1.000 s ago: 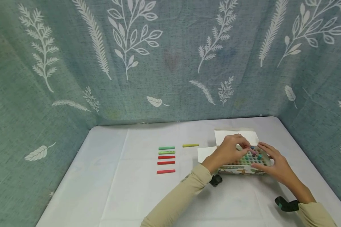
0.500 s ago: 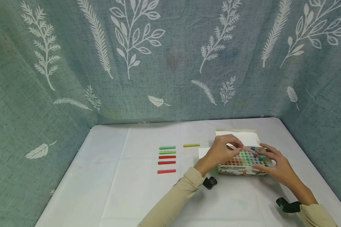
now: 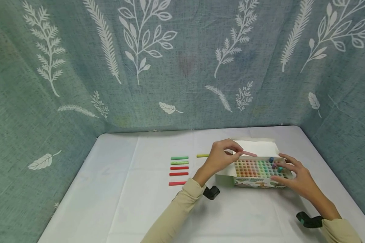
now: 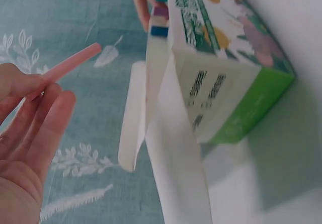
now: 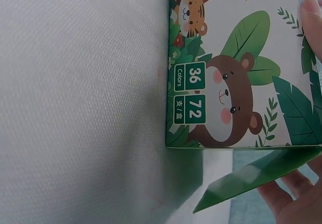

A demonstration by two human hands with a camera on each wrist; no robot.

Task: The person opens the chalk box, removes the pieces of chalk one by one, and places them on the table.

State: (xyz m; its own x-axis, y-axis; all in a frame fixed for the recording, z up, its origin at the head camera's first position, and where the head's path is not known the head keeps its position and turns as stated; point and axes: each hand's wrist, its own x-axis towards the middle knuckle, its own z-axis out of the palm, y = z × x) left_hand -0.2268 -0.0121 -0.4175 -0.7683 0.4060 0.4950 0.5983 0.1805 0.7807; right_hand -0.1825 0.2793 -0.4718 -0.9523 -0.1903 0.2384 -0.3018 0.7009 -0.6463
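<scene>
I had the left hand (image 3: 220,156) in a narrow grip, thumb and fingertips pinching one end of the pink chalk stick (image 3: 249,154). The stick was up in the air at the far left corner of the cardboard box (image 3: 252,182), clear of its hole grid and pointing to the right. The box stood toward the far right corner of the desk (image 3: 146,206), with its lid (image 3: 257,147) folded back toward the far edge.

My right hand (image 3: 297,174) was spread across the box's right end, holding it, with the thumb on the near rim. Blue (image 3: 271,159), purple (image 3: 274,165) and teal (image 3: 280,169) sticks poked up there; one finger was at the purple one, but I couldn't tell whether it touched.

Left of the box, five sticks lay in a column: green (image 3: 179,158), light green (image 3: 179,163) and three reddish (image 3: 178,174). A yellow stick (image 3: 202,155) lay partly hidden behind my left hand.
</scene>
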